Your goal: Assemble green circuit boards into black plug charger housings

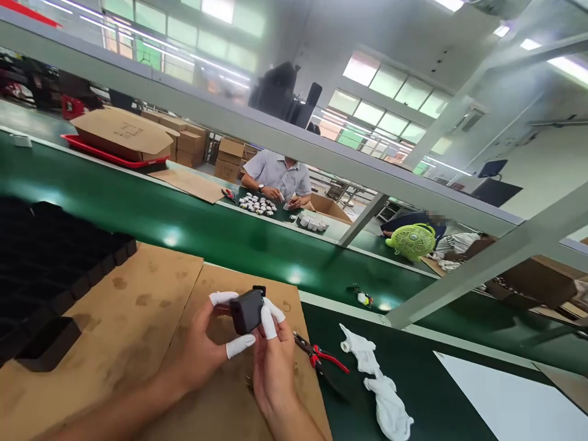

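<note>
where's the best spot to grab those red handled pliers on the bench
Take the red-handled pliers by the two red handles, coming from the right. The handles splay open toward the white cloth, free of clutter, while the dark jaw end points left, close behind the right hand.

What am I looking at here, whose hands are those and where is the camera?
No machine here: a person works with two bare hands, white finger covers on some fingertips. The single picture comes from a camera on that person's head, looking forward and down, so it looks tilted. The left hand and right hand together hold a small black block above a cardboard sheet. Left of them sits a black tray. To the right, on the green bench, lie red-handled pliers and a white cloth. Beyond runs a green belt; across it another person sorts small white parts. A green fan stands further right.
</note>
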{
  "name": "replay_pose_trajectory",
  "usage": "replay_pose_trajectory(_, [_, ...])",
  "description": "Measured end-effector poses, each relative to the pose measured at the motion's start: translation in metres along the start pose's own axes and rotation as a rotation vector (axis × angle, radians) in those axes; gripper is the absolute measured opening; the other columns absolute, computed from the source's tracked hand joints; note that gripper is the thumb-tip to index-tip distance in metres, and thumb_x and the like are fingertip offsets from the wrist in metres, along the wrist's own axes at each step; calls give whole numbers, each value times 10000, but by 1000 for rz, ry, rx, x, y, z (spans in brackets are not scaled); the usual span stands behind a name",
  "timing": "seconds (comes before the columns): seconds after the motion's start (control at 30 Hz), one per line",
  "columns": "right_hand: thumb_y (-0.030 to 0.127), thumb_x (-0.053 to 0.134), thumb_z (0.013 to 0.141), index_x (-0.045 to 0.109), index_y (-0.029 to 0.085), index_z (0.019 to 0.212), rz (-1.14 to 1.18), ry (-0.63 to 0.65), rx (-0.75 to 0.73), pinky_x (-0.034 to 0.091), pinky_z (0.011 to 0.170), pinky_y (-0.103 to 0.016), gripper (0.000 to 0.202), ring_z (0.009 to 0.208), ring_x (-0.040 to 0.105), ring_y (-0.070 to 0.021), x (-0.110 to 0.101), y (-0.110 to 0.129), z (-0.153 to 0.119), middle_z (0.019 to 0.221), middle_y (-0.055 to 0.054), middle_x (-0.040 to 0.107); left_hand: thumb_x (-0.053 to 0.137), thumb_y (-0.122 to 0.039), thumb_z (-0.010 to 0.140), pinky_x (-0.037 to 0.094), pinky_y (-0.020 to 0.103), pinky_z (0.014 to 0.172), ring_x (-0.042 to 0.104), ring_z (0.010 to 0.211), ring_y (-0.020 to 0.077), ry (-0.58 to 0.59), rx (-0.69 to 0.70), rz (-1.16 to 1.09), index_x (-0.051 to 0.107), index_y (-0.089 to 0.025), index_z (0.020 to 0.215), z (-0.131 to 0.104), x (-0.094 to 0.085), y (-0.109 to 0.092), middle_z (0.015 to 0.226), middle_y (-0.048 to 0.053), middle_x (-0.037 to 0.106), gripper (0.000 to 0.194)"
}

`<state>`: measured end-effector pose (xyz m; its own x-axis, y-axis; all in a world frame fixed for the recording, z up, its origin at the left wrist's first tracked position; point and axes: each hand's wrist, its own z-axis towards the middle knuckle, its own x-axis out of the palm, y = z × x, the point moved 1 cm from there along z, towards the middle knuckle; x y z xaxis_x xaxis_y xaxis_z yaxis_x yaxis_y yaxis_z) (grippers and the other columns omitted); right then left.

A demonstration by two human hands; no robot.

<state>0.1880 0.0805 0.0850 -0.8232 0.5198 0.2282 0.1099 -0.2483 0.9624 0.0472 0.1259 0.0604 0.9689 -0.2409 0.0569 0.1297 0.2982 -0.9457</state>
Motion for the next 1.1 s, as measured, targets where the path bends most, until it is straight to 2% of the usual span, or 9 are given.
replay_pose_trajectory(0.03, [673,866,943,890,265,1204,40,3,58,704,950,-418,485,1080,840,-290,1,0,-1,1136,-99,888,922,-452,903,645,489,1083,789,1191,306,47,-47,-74,683,-253,1343,1,0,-5,1315,116,801,539])
replay_pose_trajectory(0.1, [724,894,885,885,285,1167,107,12,151,686,970,-411,522,1124,815,-287,4,1,-3,1152,-76,880,936,-463,898,636,473,1087,780,1172,293,54,-90,-177,720,-243,1265,3,1,-15,1285,111,805,479])
replay_pose_trajectory(0.23, [731,946,815,872,302,1135,189,30,257,651,1030,-413,541,1204,768,-287,9,8,-9,1208,-50,861,1022,-423,817,605,463,1137,761,1215,293,36,-119,-292,751,-251,1215,2,1,-25,1273,90,807,512])
replay_pose_trajectory(0.37, [687,992,780,864,292,1067,231,38,319,653,990,-395,505,1114,768,-266,12,14,-11,1162,-32,854,1023,-418,821,584,470,1175,736,1283,304,52,-182,-352,763,-264,1262,0,2,-29,1322,89,803,535])
replay_pose_trajectory(0.53, [641,1067,689,870,293,1010,283,20,402,656,898,-289,513,977,758,-186,17,14,-12,1117,12,841,988,-429,856,577,462,1159,740,1247,296,84,-228,-322,747,-278,1388,2,2,-34,1334,83,818,603])
replay_pose_trajectory(0.63, [618,1080,674,874,290,1010,304,17,454,659,802,-264,513,902,758,-172,19,13,-14,1093,14,843,995,-438,835,582,468,1134,752,1210,302,73,-279,-332,745,-269,1384,3,1,-33,1276,79,833,627])
replay_pose_trajectory(0.87, [618,1093,653,883,286,1020,326,19,486,665,754,-261,538,846,741,-161,22,16,-14,1089,14,849,995,-442,829,575,478,1139,749,1213,313,83,-298,-337,752,-264,1383,3,2,-32,1299,90,829,630])
replay_pose_trajectory(1.1, [666,1061,688,888,297,1037,317,19,487,662,804,-271,536,856,737,-161,20,14,-16,1078,17,842,998,-431,806,577,480,1141,745,1243,333,82,-286,-306,748,-246,1397,4,1,-37,1310,106,829,668])
